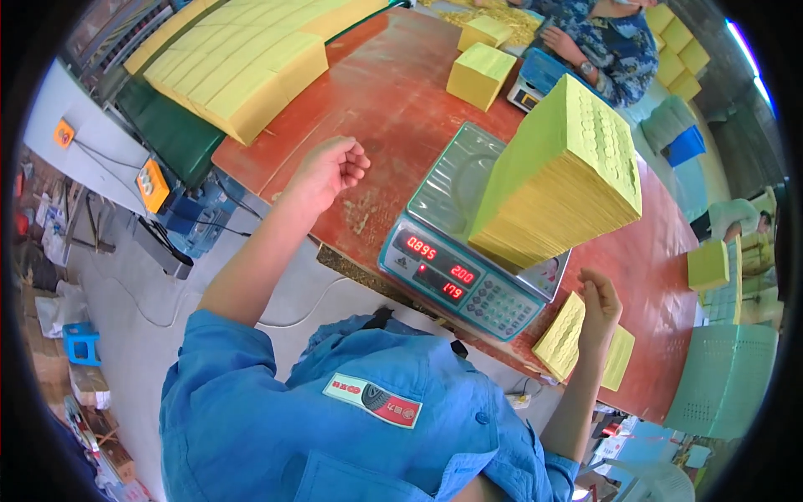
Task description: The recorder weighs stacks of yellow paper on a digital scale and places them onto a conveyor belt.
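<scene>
A tall block of yellow paper sheets [556, 192], its end stamped with scalloped rows, stands on the metal pan of a digital scale [468, 268] with lit red figures. My left hand [333, 171] hovers over the table left of the scale, its fingers curled in and nothing visible in them. My right hand [600, 303] is to the right of the scale, also with bent fingers and no object showing. Beneath and beside it lies a thin bundle of yellow sheets [560, 336], with another small yellow bundle [617, 358] to its right. Neither hand touches the tall block.
Across the red table [368, 92], a co-worker [615, 50] sits by a second scale [525, 94] and yellow paper blocks [481, 74]. Rows of blocks [242, 63] fill the far left. A green plastic basket [721, 381] borders the right edge; an orange socket box [152, 186] is left.
</scene>
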{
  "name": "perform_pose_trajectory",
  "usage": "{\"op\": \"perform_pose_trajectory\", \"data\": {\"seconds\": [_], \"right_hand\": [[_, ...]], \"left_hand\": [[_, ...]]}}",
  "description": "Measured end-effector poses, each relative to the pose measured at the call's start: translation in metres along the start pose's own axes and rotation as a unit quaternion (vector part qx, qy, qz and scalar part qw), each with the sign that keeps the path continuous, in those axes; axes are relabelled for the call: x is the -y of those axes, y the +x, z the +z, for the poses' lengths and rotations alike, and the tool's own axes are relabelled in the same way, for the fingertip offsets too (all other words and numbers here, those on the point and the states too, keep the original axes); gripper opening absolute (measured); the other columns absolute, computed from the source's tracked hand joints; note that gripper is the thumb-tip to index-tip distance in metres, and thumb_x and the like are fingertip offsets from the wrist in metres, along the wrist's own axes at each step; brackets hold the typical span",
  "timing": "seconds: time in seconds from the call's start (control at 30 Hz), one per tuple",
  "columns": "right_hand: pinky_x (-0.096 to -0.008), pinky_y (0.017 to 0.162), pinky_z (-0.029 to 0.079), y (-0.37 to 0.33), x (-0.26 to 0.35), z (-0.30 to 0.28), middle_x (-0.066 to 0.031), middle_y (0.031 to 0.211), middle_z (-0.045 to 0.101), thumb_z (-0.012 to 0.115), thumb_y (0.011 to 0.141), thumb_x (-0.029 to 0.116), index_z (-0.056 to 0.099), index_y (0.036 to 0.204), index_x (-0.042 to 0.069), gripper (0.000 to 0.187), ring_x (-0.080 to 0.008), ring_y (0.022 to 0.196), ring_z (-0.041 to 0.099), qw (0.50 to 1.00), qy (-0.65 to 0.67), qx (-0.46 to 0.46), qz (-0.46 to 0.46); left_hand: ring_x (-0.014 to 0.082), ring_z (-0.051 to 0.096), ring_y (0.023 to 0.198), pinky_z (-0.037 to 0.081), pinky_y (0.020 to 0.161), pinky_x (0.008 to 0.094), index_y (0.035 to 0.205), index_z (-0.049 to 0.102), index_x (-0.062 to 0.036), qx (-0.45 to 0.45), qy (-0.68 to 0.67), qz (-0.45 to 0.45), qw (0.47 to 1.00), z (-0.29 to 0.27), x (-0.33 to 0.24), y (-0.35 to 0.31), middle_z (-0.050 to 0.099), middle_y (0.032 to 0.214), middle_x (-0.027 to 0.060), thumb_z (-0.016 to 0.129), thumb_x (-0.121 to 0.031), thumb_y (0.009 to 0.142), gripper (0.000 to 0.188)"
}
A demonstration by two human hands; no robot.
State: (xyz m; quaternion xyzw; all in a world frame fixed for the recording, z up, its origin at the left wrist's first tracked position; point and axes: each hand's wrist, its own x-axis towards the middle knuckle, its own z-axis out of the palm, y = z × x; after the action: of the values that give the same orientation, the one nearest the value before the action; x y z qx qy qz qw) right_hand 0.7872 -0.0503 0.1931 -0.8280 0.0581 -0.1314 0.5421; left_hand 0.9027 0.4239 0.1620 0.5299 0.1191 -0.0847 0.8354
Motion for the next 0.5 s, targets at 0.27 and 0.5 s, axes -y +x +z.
{"op": "perform_pose_trajectory", "data": {"seconds": [0.27,0.5], "right_hand": [[-0.023,0.081,0.046,0.001,0.017,0.015,-0.0026,0.099,0.066,0.054,0.094,0.001,0.067,0.108,-0.001,0.019,-0.0086,0.09,0.058,1.0,-0.005,-0.028,0.011],[-0.0242,0.085,0.047,0.006,0.019,0.021,-0.0052,0.101,0.066,0.053,0.094,0.001,0.066,0.109,-0.003,0.02,-0.0099,0.096,0.059,0.999,0.016,-0.031,0.031]], "left_hand": [[0.0134,0.057,0.067,0.044,0.06,0.0263,0.085,0.061,-0.0086,0.051,0.011,-0.015,0.999,0.005,-0.015,0.028,0.065,0.079,0.0064,0.059,-0.027,0.093,0.02],[0.0127,0.058,0.067,0.044,0.059,0.025,0.086,0.061,-0.0089,0.082,0.025,-0.013,0.996,0.01,-0.027,0.045,0.066,0.081,0.0059,0.058,-0.027,0.093,0.019]]}}
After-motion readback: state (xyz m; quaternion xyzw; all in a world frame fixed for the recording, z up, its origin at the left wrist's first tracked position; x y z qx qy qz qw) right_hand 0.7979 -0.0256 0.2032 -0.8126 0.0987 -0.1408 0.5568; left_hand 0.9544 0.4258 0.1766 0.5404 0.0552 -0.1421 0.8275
